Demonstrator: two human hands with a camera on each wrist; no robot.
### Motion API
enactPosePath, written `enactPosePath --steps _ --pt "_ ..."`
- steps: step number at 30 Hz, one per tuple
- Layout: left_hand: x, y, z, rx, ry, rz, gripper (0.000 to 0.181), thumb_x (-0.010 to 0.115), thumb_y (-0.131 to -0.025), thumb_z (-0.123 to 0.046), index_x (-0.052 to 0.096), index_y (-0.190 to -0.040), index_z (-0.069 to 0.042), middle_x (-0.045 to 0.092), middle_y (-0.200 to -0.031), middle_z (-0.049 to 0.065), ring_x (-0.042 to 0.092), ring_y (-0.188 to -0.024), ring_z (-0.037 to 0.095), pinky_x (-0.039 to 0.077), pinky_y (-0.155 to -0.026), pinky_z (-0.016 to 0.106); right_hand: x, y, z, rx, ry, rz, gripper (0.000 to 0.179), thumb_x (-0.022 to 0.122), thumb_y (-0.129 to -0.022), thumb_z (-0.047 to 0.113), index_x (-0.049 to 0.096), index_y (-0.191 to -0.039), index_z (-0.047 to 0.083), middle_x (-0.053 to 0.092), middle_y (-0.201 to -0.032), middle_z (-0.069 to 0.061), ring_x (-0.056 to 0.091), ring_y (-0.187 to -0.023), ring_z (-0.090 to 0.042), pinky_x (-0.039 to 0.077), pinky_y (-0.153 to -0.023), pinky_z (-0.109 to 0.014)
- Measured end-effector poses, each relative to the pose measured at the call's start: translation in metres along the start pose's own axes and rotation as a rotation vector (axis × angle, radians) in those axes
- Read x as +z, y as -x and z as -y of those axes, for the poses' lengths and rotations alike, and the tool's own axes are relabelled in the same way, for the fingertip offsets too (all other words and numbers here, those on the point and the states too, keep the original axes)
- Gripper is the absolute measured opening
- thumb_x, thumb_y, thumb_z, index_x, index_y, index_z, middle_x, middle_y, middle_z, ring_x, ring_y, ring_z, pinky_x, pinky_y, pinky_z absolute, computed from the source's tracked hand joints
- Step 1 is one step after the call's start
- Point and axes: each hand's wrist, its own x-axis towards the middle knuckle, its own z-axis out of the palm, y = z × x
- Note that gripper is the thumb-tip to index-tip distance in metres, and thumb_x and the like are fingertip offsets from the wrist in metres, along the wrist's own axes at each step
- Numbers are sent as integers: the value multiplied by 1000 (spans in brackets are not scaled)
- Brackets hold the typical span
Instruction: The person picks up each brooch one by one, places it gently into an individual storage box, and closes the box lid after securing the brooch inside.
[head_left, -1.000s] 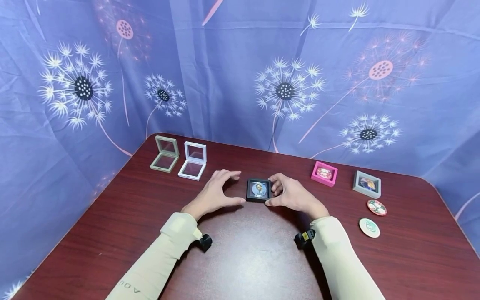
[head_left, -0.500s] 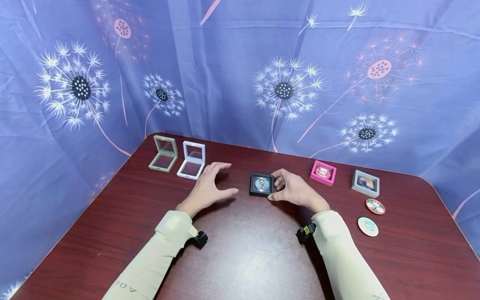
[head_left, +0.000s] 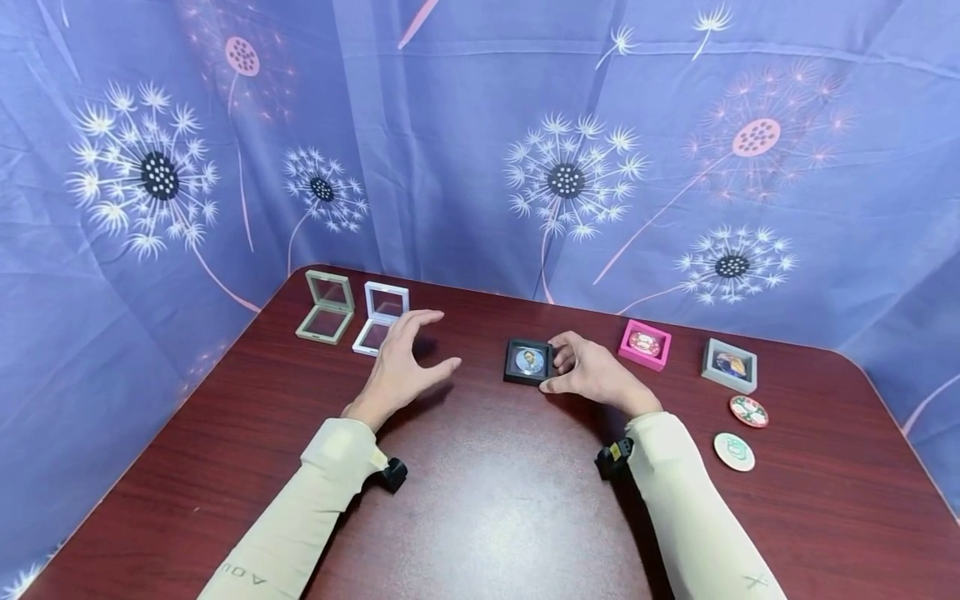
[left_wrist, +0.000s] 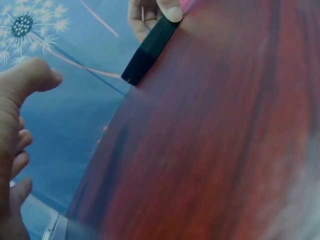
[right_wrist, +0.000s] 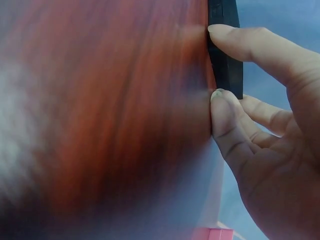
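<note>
My right hand [head_left: 596, 375] grips the right side of a black square display case [head_left: 528, 361] lying on the table; inside it is a round blue disc with a small figure. In the right wrist view, the thumb and fingers of the right hand [right_wrist: 285, 140] are at the edge of the black case [right_wrist: 229, 70]. The left wrist view shows the black case [left_wrist: 150, 52] edge-on, with the thumb on its near face. My left hand [head_left: 397, 367] hovers apart to the left, fingers spread and holding nothing, overlapping a white opened case [head_left: 387, 318] in the head view.
A green opened case [head_left: 330, 287] stands at the back left beside the white one. To the right are a pink case [head_left: 637, 357] and a grey case [head_left: 726, 379], each holding a disc. Loose nearby lie a red patterned disc [head_left: 749, 411] and a white disc [head_left: 734, 451].
The black case has slid back and slightly right with my right hand on it. My left hand has drawn away from it to the left, towards the white case.
</note>
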Motion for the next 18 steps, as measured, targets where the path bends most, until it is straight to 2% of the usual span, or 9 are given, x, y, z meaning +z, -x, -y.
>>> enactPosePath --steps 5,9,13,18 --pt "-6 -2 3 91 5 -139 62 88 -84 -26 65 -137 -6 61 -140 10 50 -136 31 39 -112 52 -5 -2 -4 14 14 -11 68 92 -79 10 54 -132 -8 69 -101 -15 67 -95 -27 54 -88 -40" --pt "-12 -4 4 139 -2 -209 58 88 -83 -23 67 -133 -6 63 -139 10 53 -131 31 40 -109 50 -7 -3 -6 25 10 -16 69 91 -80 10 53 -134 -8 68 -102 -16 66 -95 -27 53 -88 -41" --pt "-19 -6 6 134 -28 -273 65 88 -81 -23 63 -138 -5 61 -141 12 51 -128 34 41 -105 50 -9 -3 -6 35 -6 -16 69 90 -82 12 52 -136 -7 67 -104 -16 66 -94 -26 52 -88 -39" --pt "-28 -7 10 77 -49 -323 80 88 -80 -24 54 -149 -4 55 -145 17 46 -131 38 41 -102 53 -10 -3 -7 35 -26 -18 69 90 -83 12 51 -137 -8 67 -104 -17 65 -93 -25 52 -87 -39"
